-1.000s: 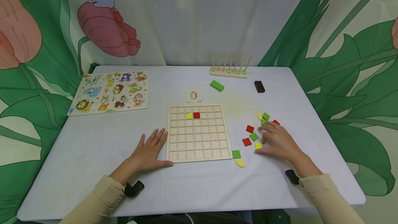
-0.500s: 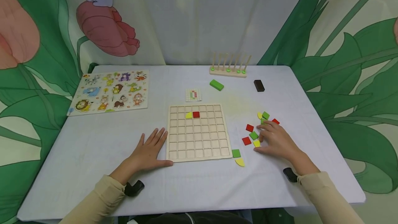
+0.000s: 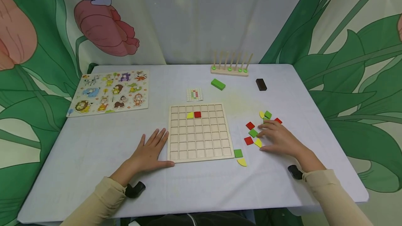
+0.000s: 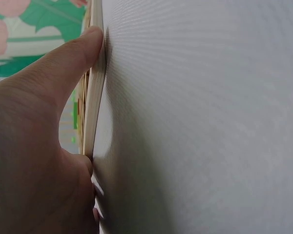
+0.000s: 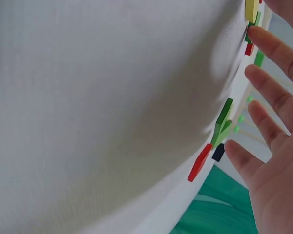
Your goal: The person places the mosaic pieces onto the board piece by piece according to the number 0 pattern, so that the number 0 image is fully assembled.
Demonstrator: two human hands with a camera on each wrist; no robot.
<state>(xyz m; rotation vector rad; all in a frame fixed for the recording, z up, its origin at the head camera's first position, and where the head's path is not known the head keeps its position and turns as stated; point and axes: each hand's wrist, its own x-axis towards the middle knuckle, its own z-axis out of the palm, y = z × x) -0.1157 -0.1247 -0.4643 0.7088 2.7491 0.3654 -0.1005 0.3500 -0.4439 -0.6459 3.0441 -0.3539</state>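
Lying far left: one puzzle (image 3: 108, 91). Left hand (image 3: 147, 156): fingers straight and spread, touching the left edge of one board (image 3: 201, 138), which carries two tiles (image 3: 193, 114), one yellow, one red. Beyond the board: one card (image 3: 194, 95), one green block (image 3: 218, 84), one rack (image 3: 229, 70). Right of the board: ten loose tiles (image 3: 248, 140) visible (three red, four green, three yellow), two by its near right corner, eight around the fingertips of the right hand (image 3: 281, 138), fingers extended, gripping nothing.
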